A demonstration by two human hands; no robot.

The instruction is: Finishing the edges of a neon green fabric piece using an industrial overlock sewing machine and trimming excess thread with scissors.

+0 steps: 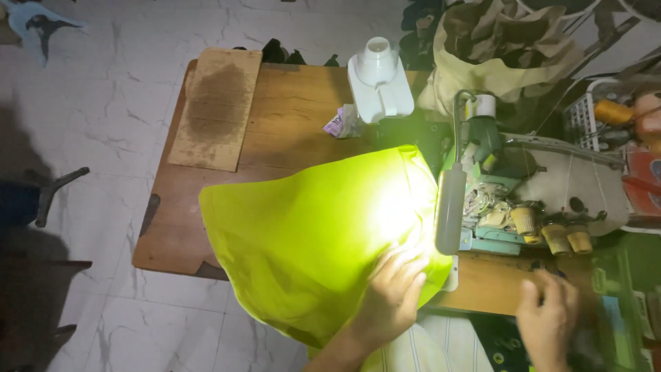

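Head view, looking down on a wooden table [289,110]. Lime-green fabric [310,234] is spread over the table's middle and hangs off the near edge at 6 o'clock. Left hand [394,293] lies flat on the fabric at its 4 o'clock corner, fingers open and spread, pressing down, not pinching. A lamp bar [451,207] sits just beside the fingertips at 1 o'clock; its glare washes out the fabric there. Right hand [549,317] is at 3 o'clock from the left, off the fabric, over the table's edge, motion-blurred; fingers look loosely extended, can't tell if it touches anything. Overlock sewing machine [551,186] sits at 12 o'clock from the right hand, yellow knobs facing it. White plastic container [379,79] at the far edge, crumpled wrapper [342,122] beside it, brown board [215,107] at 10 o'clock.
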